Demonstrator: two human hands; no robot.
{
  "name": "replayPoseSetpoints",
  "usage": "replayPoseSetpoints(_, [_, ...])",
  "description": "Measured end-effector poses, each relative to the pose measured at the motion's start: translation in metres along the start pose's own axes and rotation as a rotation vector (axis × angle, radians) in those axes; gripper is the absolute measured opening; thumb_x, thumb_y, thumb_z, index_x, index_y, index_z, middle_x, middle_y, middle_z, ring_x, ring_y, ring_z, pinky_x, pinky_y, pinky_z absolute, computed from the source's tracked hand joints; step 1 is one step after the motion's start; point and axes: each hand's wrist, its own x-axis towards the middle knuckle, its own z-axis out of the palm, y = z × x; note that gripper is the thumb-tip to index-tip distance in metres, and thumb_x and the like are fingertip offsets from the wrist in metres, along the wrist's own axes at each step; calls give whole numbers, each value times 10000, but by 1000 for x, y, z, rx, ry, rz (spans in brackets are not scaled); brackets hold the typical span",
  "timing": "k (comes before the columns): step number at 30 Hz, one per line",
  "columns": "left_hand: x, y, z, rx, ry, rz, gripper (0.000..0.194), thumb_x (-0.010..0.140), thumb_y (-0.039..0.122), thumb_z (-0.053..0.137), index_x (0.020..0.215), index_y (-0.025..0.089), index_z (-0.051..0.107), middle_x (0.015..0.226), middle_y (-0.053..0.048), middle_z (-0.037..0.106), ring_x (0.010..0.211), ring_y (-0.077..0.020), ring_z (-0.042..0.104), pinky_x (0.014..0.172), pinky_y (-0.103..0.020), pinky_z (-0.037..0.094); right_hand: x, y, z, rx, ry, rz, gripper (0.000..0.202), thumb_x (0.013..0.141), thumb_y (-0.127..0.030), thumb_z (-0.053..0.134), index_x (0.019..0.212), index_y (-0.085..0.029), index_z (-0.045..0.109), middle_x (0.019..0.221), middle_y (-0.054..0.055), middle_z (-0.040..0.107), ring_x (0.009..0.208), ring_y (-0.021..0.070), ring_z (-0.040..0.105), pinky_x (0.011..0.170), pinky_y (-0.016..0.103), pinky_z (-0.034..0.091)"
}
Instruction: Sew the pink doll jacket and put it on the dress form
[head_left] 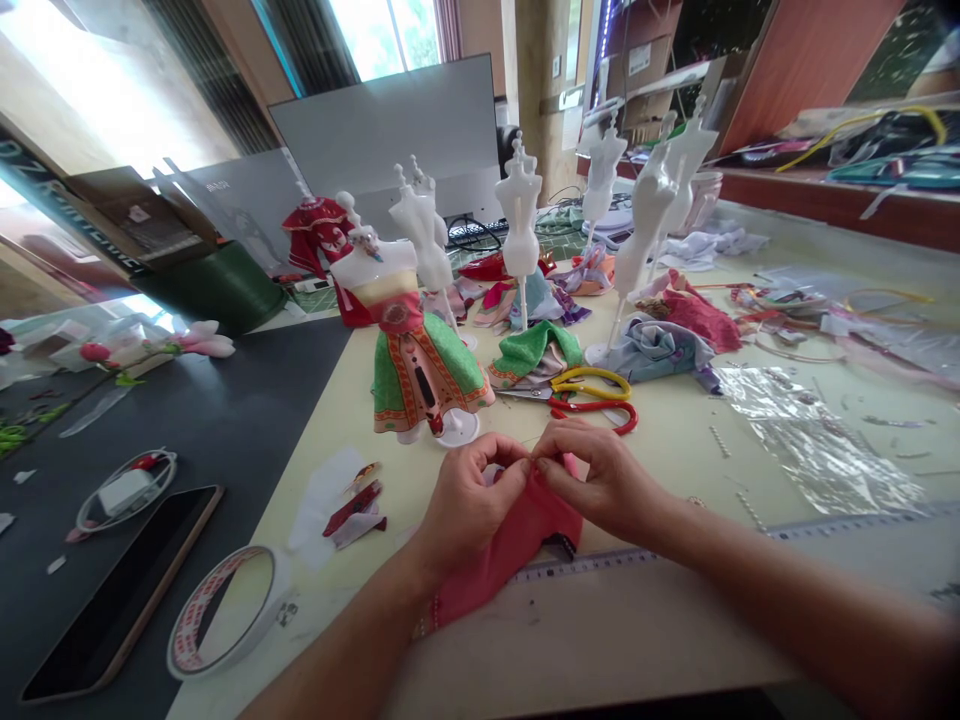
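In the lower middle of the frame I have the coral cloth [510,545] over the pale table [652,630], hanging from two pinches. The left hand [469,495] closes thumb and forefinger on its upper edge; the right hand [596,475] grips that edge just beside, thumb against forefinger. Whether a needle lies between the fingertips is too small for me to tell. I judge such close handling best done with the pinches near together, the edge lightly taut and the loose lower part free to drape; harder pulling could pucker soft fabric.

The cloth looks thin and matte, falling in smooth folds, with a dark trim at its lower right corner. Beneath it runs a flat, marked ruler [600,563]. At centre, the scissors [553,386] show smooth looped handles, yellow and red, near a crumpled green cloth [536,350]. Left of these, a glossy white mannequin [375,262] wears a flared, patterned skirt [461,365].
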Motion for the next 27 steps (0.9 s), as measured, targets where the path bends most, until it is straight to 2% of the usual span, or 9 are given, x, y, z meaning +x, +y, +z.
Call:
replayPoseSetpoints(5, [0, -3, 0, -64, -15, -37, 137, 783, 270, 578, 784, 140, 621, 752, -33, 633, 685, -129, 552, 603, -222, 429, 1, -1, 0, 43, -3, 74, 118, 711, -120, 463, 626, -170, 528, 597, -13, 524, 591, 121, 452, 564, 244, 348])
replayPoseSetpoints(9, [1, -5, 0, -163, -30, -74, 133, 770, 276, 599, 778, 145, 619, 728, -23, 618, 663, -119, 543, 598, -215, 425, 3, -1, -1, 163, -30, 149, 111, 704, -140, 458, 614, -167, 516, 587, -18, 501, 581, 112, 438, 526, 224, 335])
replayPoseSetpoints(19, [3, -1, -1, -397, -79, -194, 142, 747, 265, 633, 766, 131, 591, 685, 16, 579, 635, -75, 508, 595, -171, 408, 4, -1, -3, 342, -80, 238, 110, 731, -150, 477, 631, -162, 522, 611, -26, 507, 600, 102, 445, 537, 206, 338])
replayPoseSetpoints(27, [3, -6, -2, -324, -59, -145, 115, 770, 259, 610, 768, 144, 601, 695, 14, 587, 641, -78, 507, 590, -173, 406, 2, -5, -4, 314, -65, 236, 110, 756, -156, 498, 669, -160, 565, 658, -11, 563, 651, 119, 488, 583, 220, 375])
